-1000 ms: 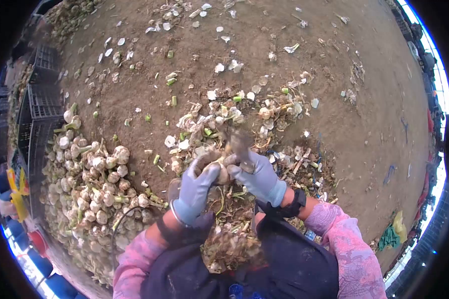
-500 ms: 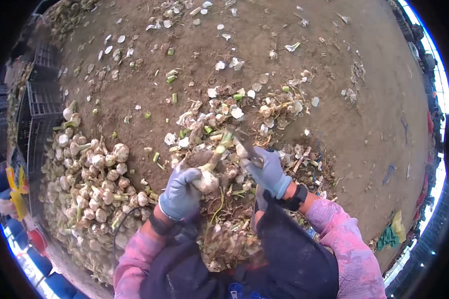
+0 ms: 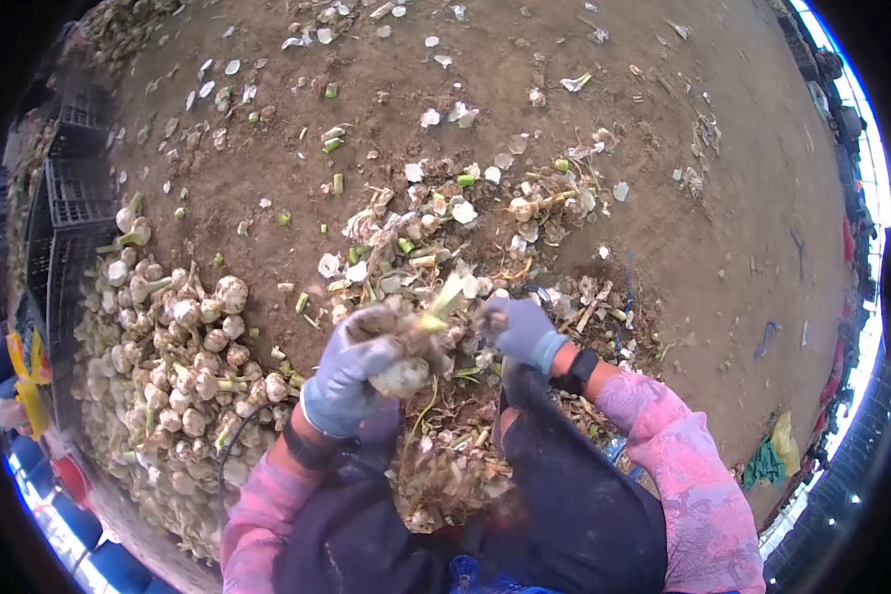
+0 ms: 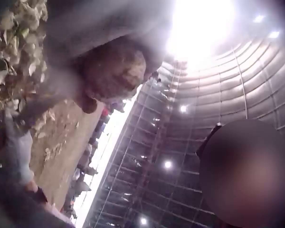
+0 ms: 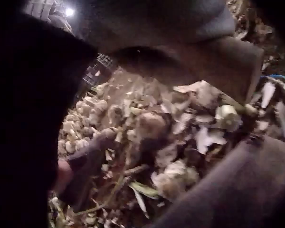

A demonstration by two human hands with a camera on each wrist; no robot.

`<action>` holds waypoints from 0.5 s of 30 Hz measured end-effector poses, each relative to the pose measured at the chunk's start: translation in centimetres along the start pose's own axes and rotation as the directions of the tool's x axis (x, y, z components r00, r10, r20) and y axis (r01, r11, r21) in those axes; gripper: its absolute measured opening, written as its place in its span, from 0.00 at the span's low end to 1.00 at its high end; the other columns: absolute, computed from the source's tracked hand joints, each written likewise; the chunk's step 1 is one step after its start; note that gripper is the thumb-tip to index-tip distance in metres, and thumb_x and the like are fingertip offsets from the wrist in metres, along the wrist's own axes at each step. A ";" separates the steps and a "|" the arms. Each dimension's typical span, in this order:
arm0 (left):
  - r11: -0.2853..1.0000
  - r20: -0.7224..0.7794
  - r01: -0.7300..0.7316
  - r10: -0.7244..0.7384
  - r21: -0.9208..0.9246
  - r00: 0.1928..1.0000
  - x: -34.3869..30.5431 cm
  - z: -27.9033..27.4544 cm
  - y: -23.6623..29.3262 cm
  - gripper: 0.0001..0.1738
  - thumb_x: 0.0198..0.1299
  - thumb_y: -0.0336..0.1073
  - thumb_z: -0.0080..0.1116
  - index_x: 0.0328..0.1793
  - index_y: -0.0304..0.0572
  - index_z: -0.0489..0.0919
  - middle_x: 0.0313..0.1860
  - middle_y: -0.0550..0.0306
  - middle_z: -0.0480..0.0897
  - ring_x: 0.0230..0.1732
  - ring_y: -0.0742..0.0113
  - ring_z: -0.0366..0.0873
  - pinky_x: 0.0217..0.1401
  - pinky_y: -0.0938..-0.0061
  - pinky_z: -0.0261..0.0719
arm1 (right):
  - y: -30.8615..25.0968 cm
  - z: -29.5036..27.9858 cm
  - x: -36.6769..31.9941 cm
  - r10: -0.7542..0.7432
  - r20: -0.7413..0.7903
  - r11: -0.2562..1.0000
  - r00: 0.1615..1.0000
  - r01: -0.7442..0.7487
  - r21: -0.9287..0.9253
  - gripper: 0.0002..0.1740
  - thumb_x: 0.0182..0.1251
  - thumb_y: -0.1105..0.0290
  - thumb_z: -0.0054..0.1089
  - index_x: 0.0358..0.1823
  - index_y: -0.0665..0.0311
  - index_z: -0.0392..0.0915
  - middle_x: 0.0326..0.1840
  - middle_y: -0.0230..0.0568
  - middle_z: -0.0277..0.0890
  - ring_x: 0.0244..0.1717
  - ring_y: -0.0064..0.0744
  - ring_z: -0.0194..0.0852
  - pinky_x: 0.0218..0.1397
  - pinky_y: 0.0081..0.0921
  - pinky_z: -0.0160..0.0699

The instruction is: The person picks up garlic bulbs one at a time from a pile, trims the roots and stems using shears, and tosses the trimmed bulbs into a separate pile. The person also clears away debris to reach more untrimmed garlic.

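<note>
In the head view the gloved left hand (image 3: pixel 343 384) grips a garlic bulb (image 3: pixel 401 378) from the side. Its stem (image 3: pixel 445 300) points up and right, pale at the end, with loose brownish skin around its base. A dark, blurred bulb (image 4: pixel 121 71) shows close to the lens in the left wrist view. The gloved right hand (image 3: pixel 521 329) hovers right of the stem, apart from it, with bent fingers and brown-stained fingertips (image 3: pixel 490 319). I cannot tell whether anything is between them. In the right wrist view its grey glove (image 5: pixel 171 23) fills the top.
A heap of garlic bulbs (image 3: pixel 183 376) lies at the left, beside black plastic crates (image 3: pixel 77 193). Papery skins and cut stems (image 3: pixel 406 223) litter the soil ahead. Trimmings (image 3: pixel 460 475) pile up between the person's legs. A green and yellow bag (image 3: pixel 767 463) lies far right.
The hands were together at the bulb, then parted. The right hand has drawn back to the right, away from the stem. The left hand keeps the bulb, its stem now leaning more toward the right.
</note>
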State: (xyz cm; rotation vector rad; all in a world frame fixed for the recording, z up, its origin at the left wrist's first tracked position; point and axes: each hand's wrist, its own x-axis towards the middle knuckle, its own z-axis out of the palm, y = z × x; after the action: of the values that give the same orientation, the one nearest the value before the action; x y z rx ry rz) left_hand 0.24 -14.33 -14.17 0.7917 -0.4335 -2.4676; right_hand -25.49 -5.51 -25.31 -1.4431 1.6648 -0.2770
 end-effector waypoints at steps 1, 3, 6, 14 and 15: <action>1.000 -0.020 -0.015 0.015 -0.026 1.000 -0.4 -0.3 0.1 0.25 0.61 0.44 0.68 0.58 0.35 0.77 0.49 0.46 0.84 0.51 0.54 0.84 0.56 0.62 0.84 | 1.1 0.1 -0.1 0.032 -0.043 0.999 0.999 -0.032 -0.006 0.07 0.67 0.61 0.64 0.36 0.55 0.81 0.36 0.41 0.85 0.36 0.41 0.88 0.42 0.33 0.85; 0.993 -0.080 -0.108 0.112 0.044 0.991 -0.3 -2.7 -0.2 0.20 0.64 0.45 0.65 0.55 0.40 0.80 0.43 0.46 0.84 0.46 0.55 0.84 0.55 0.59 0.85 | 1.1 -0.5 -0.3 0.124 -0.221 0.989 0.967 -0.102 0.109 0.08 0.67 0.59 0.66 0.40 0.53 0.84 0.36 0.40 0.86 0.37 0.44 0.87 0.43 0.31 0.84; 0.897 -0.431 -0.427 0.433 0.117 0.792 -2.4 -8.5 2.2 0.28 0.65 0.47 0.62 0.63 0.35 0.75 0.48 0.42 0.84 0.47 0.53 0.84 0.57 0.58 0.84 | 1.1 -0.4 -0.2 0.054 -0.145 0.996 0.988 -0.042 0.084 0.10 0.66 0.59 0.67 0.44 0.51 0.85 0.42 0.42 0.85 0.43 0.44 0.87 0.46 0.34 0.84; 0.690 -0.633 -0.686 0.642 0.232 0.432 -10.6 -19.6 6.0 0.22 0.71 0.49 0.55 0.57 0.37 0.80 0.55 0.44 0.84 0.54 0.53 0.83 0.56 0.62 0.86 | 1.3 6.0 1.4 -0.097 0.207 0.980 0.974 0.130 -0.151 0.29 0.60 0.72 0.62 0.63 0.36 0.78 0.67 0.41 0.73 0.57 0.50 0.81 0.56 0.40 0.82; 0.752 -0.582 -0.570 0.638 0.330 0.505 -8.5 -16.9 4.5 0.18 0.73 0.46 0.54 0.54 0.39 0.82 0.52 0.48 0.85 0.50 0.57 0.84 0.55 0.63 0.86 | 1.5 5.5 1.9 -0.082 0.242 0.976 0.967 0.126 -0.175 0.29 0.60 0.72 0.62 0.64 0.36 0.77 0.67 0.42 0.73 0.57 0.51 0.81 0.57 0.40 0.82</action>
State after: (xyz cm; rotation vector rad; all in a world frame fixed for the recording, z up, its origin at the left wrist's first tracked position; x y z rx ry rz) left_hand 18.17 -15.69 -21.62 1.2419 -0.4506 -1.3726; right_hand -22.34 -4.71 -30.36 -1.6404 1.4562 -0.0038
